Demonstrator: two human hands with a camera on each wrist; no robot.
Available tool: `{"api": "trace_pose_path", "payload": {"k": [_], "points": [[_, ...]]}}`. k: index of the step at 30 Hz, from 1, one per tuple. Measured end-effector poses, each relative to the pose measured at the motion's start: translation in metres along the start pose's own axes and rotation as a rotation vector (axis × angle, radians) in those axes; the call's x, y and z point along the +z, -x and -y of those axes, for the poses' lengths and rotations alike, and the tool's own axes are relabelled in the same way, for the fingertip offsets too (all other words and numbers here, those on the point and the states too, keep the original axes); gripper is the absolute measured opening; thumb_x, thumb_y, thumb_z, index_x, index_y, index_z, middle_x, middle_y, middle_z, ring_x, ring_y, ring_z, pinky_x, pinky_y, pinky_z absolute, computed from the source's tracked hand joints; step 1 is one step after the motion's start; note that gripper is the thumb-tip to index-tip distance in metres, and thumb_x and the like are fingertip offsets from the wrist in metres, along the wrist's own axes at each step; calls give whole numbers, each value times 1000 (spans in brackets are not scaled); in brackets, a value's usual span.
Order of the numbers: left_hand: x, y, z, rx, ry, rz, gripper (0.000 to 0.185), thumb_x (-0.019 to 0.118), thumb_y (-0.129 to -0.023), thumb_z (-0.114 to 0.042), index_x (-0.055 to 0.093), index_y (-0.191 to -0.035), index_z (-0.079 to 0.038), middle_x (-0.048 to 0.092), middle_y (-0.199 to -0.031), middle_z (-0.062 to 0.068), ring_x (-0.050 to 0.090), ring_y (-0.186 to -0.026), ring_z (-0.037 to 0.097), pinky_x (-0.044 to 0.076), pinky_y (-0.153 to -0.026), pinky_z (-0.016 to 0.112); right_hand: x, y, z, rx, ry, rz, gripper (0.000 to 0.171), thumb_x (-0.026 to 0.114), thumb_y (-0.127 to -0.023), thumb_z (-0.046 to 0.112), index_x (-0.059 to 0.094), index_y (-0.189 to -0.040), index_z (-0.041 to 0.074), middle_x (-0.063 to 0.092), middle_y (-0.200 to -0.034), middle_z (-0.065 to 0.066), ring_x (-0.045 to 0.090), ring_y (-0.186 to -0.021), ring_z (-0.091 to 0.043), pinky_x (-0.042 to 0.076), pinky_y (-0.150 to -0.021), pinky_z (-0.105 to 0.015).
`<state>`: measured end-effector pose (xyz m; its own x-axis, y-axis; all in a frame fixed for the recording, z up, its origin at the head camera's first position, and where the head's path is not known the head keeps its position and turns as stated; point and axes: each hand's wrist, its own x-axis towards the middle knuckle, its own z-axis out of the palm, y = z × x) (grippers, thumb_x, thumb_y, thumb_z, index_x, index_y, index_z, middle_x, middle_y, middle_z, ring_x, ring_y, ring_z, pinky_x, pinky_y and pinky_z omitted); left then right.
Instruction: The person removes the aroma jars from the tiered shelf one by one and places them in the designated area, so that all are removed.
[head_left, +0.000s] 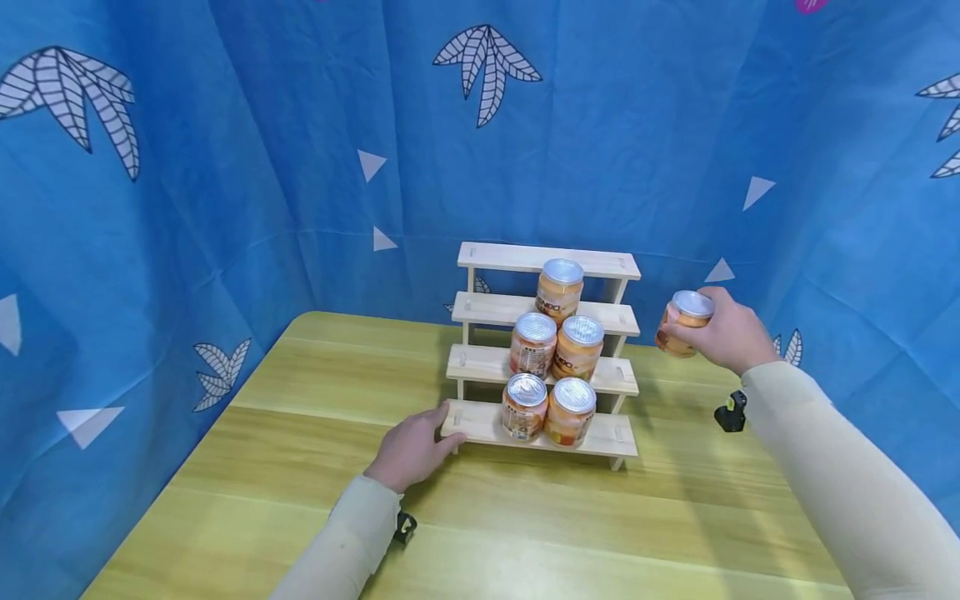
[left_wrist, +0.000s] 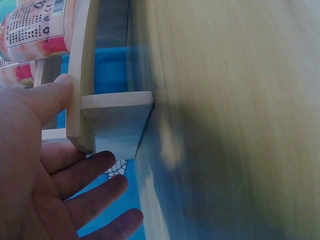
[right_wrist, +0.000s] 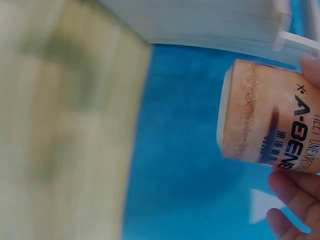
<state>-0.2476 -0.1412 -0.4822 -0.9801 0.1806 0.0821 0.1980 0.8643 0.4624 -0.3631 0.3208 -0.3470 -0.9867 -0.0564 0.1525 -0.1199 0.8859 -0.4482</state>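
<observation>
In the head view, my right hand (head_left: 723, 331) grips an orange can (head_left: 677, 333) with a silver lid, held up to the right of a wooden tiered shelf (head_left: 487, 310). Dark lettering shows on the held can (right_wrist: 280, 117) in the right wrist view, with thumb and fingers on opposite sides. My left hand (head_left: 415, 446) is at the left end of the lowest tier. Its thumb and index finger pinch the plank (left_wrist: 82, 75) there, while the other fingers spread loosely below. Two cans stand on the lowest tier, two on the one above, and a single can (head_left: 559, 290) higher up.
A wooden table (head_left: 315, 400) carries the shelf. Blue patterned cloth (head_left: 315, 150) hangs behind it and along both sides. Each wrist wears a small black device (head_left: 731, 412).
</observation>
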Motion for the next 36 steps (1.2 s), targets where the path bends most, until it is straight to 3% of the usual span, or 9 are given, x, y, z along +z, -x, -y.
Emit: {"api": "trace_pose_path", "payload": {"k": [13,26,33,36], "points": [[1,-2,0,-16,13,16,76,61,-98,-53,42,-152,-2,55,-145,17,54,-131,36,49,-104,50,63,21,-27,-1,-52,67,100,71,-84,65,33,-146,-4,58,-124,-32,62,-103,-44,54,-74,-49],[0,-5,-3,-18,23,21,76,61,-98,-52,41,-153,-3,53,-147,16,52,-133,35,47,-106,50,93,29,-38,-59,-50,23,80,66,-89,62,46,-135,0,65,-115,-26,66,-98,-41,54,-77,-54],[0,-2,0,-25,21,18,77,61,-98,-53,42,-153,-3,54,-146,16,52,-133,35,47,-106,50,106,28,-39,-76,-59,82,79,78,-85,41,41,-139,-3,64,-117,-26,65,-99,-41,54,-81,-56],[0,-1,0,-21,15,22,76,61,-98,-53,42,-153,-3,54,-147,16,52,-133,35,47,-106,50,112,29,-38,-72,-59,83,82,81,-82,43,41,-138,-2,64,-116,-25,65,-98,-40,54,-81,-55]]}}
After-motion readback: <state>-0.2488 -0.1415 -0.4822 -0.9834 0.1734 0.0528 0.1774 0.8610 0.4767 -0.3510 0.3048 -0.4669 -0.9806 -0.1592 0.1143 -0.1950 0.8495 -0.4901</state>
